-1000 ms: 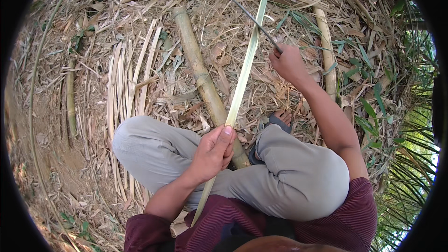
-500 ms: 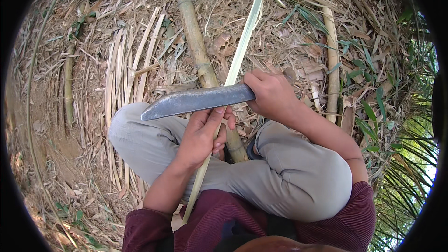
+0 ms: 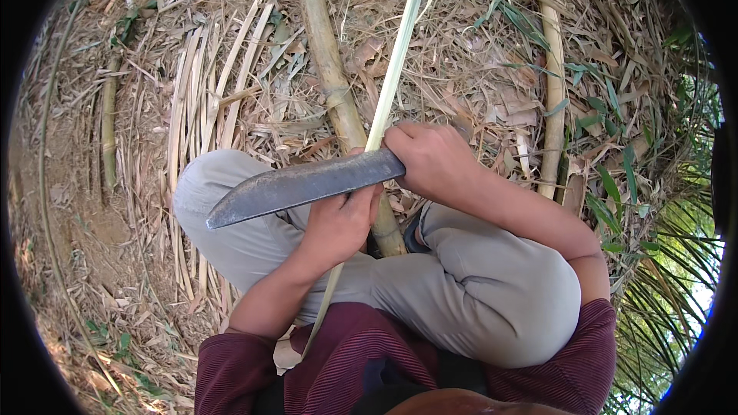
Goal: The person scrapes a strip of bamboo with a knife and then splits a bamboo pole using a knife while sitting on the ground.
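- Centrally, a broad-bladed knife (image 3: 300,188) is held by the right hand (image 3: 434,157); its handle is enclosed by closed fingers, with the knuckles turned upward.
- The blade is directed from that fist toward between 8 and 9 o'clock, and is laid across above the left hand (image 3: 338,219).
- The right forearm (image 3: 523,204) is extended from the fist toward 4 o'clock, where the elbow is bent.
- A pale strip (image 3: 396,73) is clamped in the left hand, whose fingers are partly hidden by the blade; contact between edge and strip cannot be told.
- The strip is projected between 12 and 1 o'clock, its narrow tail toward 7.
- The left forearm (image 3: 280,292) is angled toward 7 o'clock.
- Beyond the left hand, a bamboo pole (image 3: 330,77) is seen near 12 o'clock, and loose split strips (image 3: 196,100) at 10.
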A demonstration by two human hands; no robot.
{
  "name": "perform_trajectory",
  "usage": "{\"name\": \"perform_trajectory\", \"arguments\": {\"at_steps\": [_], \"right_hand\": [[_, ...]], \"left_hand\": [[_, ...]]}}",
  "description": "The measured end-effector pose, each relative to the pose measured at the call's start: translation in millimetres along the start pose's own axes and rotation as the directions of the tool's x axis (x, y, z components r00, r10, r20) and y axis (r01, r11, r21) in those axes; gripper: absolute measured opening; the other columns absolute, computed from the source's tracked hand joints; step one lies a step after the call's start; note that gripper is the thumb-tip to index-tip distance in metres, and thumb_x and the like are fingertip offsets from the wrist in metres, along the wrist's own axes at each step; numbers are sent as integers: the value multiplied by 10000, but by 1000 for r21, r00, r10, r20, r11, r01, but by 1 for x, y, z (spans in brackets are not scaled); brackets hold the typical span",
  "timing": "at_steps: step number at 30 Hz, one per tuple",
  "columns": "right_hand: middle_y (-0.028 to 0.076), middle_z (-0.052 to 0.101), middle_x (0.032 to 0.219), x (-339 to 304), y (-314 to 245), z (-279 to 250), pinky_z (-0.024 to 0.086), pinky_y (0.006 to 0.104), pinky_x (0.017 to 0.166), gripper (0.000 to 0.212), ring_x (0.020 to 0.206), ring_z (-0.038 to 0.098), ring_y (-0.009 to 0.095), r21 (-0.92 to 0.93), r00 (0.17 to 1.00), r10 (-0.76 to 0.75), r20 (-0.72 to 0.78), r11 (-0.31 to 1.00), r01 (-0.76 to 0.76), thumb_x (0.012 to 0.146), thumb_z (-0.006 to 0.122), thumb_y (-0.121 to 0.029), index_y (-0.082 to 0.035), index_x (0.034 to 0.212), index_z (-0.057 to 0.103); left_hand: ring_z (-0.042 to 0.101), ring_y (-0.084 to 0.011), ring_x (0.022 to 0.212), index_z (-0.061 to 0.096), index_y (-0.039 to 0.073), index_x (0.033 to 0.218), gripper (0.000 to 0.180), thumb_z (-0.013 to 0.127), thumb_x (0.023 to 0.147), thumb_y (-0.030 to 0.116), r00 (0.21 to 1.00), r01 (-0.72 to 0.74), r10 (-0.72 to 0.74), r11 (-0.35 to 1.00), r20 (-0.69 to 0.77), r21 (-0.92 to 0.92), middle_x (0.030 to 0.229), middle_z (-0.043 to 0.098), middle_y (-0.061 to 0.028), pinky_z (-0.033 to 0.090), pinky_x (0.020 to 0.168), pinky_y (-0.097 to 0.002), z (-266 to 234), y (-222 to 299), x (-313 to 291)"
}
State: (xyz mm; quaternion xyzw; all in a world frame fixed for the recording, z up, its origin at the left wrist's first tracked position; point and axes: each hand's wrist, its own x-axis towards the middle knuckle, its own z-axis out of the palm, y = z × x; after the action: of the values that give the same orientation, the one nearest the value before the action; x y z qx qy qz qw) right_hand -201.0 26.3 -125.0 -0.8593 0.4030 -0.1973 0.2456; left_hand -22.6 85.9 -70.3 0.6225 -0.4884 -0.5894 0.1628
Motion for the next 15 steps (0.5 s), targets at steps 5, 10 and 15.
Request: {"name": "perform_trajectory", "arguments": {"at_steps": [5,10,15], "right_hand": [[100,587,693,6,8,11,505,437,524,162,607,635,328,-34,984,-27,-178,999,21,760,683,-132,-60,776,539],[108,607,678,10,15,14,518,413,501,89,588,658,306,-108,976,10,-218,994,-35,859,620,-140,-65,833,582],[173,627,665,18,47,1,526,465,559,182,591,644,366,-93,939,210,-273,965,-243,909,583,-157,-10,808,614]], "left_hand": [[573,-317,862,597,-17,1103,182,572,933,42,951,-227,274,933,-143,278,971,577,-181,470,787,-424,9,-15,4],[533,-175,667,581,-9,1043,161,512,1015,134,992,11,-32,986,-119,-169,758,542,-70,440,622,-354,6,-1,10],[302,-20,451,504,65,1011,251,431,1078,295,1000,18,-19,880,3,-475,646,373,63,225,396,-213,14,19,-2]]}}
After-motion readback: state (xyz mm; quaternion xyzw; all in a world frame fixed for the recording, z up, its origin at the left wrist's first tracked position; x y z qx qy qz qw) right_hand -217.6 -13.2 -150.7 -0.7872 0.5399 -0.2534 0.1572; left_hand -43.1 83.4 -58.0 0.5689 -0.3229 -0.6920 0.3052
